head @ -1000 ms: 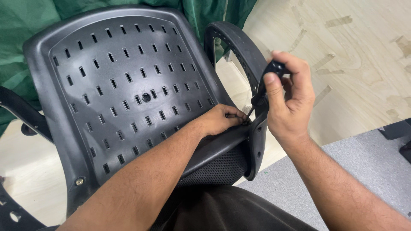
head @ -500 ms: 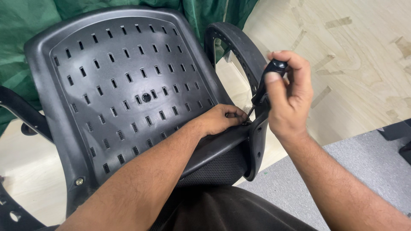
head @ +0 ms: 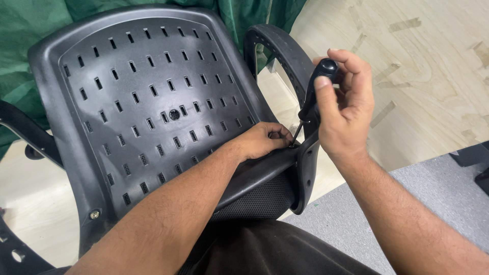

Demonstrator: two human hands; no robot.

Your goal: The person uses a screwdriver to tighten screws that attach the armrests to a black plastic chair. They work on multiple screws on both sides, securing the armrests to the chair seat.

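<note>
**A:** What do I have in my hands right now?

**B:** My right hand [head: 346, 109] is clamped around a black-handled screwdriver [head: 311, 99], thumb pressed on the rounded top of the handle, fingers curled round it. The thin shaft slants down and to the left, with its tip at the edge of the chair back [head: 147, 97] where the armrest [head: 285, 56] joins it.

**A:** And the left one?

**B:** My left hand [head: 262, 140] lies on the lower right edge of the chair back, fingers drawn together and pinched right at the screwdriver tip. Whether there's a screw between them I cannot tell; the fingers hide that spot.

**A:** Where does the chair sit?

**B:** It's a black plastic office chair tipped toward me, its slotted back facing up, the mesh seat [head: 260, 196] just under my left forearm. The curved armrest rises behind my right hand, and a second arm [head: 25, 130] shows at the left edge. A small screw [head: 94, 214] sits in the back's lower left corner.

**A:** Around it?

**B:** Green cloth [head: 30, 30] behind the chair, a pale wooden floor [head: 433, 66] to the right, a grey mat [head: 438, 203] under my right forearm.
</note>
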